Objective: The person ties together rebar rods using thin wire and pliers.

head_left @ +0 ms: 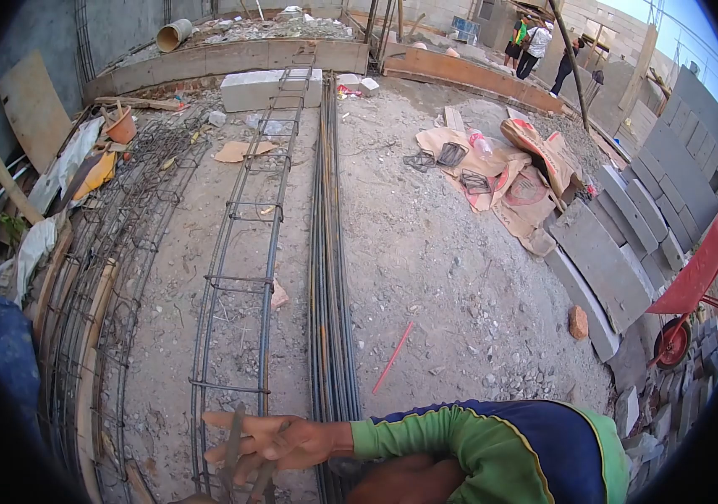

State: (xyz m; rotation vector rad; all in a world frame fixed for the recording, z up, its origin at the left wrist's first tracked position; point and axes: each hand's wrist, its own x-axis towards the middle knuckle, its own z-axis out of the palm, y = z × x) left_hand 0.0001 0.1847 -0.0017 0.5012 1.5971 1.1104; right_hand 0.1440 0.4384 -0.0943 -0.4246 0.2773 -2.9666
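Note:
My right hand [279, 441] reaches in from the right in a green and dark blue sleeve [502, 445]. Its fingers point left, over the near end of a steel rebar cage [233, 281]. Between them are the grey, bar-like parts of what looks like a hand tool [234, 445], whose lower end is cut off by the frame. A small sliver at the bottom edge may be my left hand, but its fingers are hidden. Just right of the cage lies a bundle of long straight rebars [330, 252], running away from me.
More rebar cages [128, 244] and wooden strips lie left. A pale block [250, 91] sits under the cage's far end. Right are torn paper bags [493, 168], stacked grey blocks [602, 260] and a red wheelbarrow [699, 265]. People [535, 42] stand far back.

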